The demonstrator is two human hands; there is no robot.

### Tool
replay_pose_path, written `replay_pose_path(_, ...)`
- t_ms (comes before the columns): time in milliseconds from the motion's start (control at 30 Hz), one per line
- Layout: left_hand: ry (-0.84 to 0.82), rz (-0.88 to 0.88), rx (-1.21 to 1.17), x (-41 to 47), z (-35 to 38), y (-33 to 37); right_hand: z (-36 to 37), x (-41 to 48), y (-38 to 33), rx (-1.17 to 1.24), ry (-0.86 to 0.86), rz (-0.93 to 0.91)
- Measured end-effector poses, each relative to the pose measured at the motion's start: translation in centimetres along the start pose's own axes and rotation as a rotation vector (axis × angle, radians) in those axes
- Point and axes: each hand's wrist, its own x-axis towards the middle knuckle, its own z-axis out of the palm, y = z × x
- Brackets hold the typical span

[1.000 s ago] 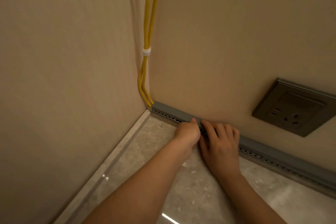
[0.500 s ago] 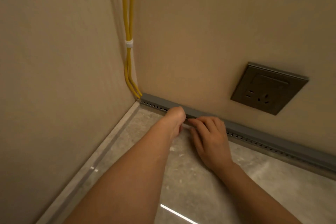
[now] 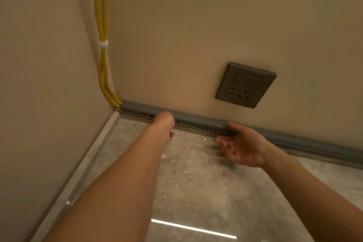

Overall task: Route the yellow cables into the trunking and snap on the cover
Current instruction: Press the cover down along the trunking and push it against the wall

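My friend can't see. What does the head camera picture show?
A left hand rests on grey trunking along the wall's foot, while the open right hand hovers near it. The yellow cables run down the corner to the trunking's end.

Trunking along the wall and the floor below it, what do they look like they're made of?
The trunking looks like matte grey plastic: even colour, no shine, a row of punched slots. The floor looks like polished stone or stone-look tile: mottled grey, mirroring a light strip.
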Motion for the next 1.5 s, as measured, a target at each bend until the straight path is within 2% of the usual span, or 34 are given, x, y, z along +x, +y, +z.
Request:
replay_pose_path(133,-0.035,-0.025,-0.034,0.5,-0.5,-0.8,1.1,1.0,-1.0,0.019,0.018,0.037)
replay_pose_path(333,-0.036,0.005,0.033,-0.2,-0.1,0.0,1.7,2.0,-1.5,0.249,0.057,0.002)
replay_pose_path(433,-0.029,0.039,-0.039,-0.3,0.1,0.1,1.6,2.5,-1.6,0.295,0.055,-0.022)
replay_pose_path(500,0.028,0.015,0.014,-0.2,0.2,0.0,1.7,2.7,-1.6,0.294,0.056,-0.041)
replay_pose_path(800,0.16,0.047,-0.064,-1.6,2.5,-1.4,1.5,3.1,-1.5,0.185,-0.003,-0.035)
replay_pose_path(1067,0.081,0.028,-0.152,-3.7,10.4,-1.7,1.6,4.1,-1.2,0.133,-0.076,-0.008)
replay_pose_path(1200,0.099,0.026,-0.251,-3.7,11.4,-1.3,1.8,4.2,-1.2,0.165,-0.083,-0.007)
replay_pose_path(1500,0.024,0.035,-0.094,-3.2,10.7,-1.5,1.3,3.5,-0.6,0.155,-0.092,-0.031)
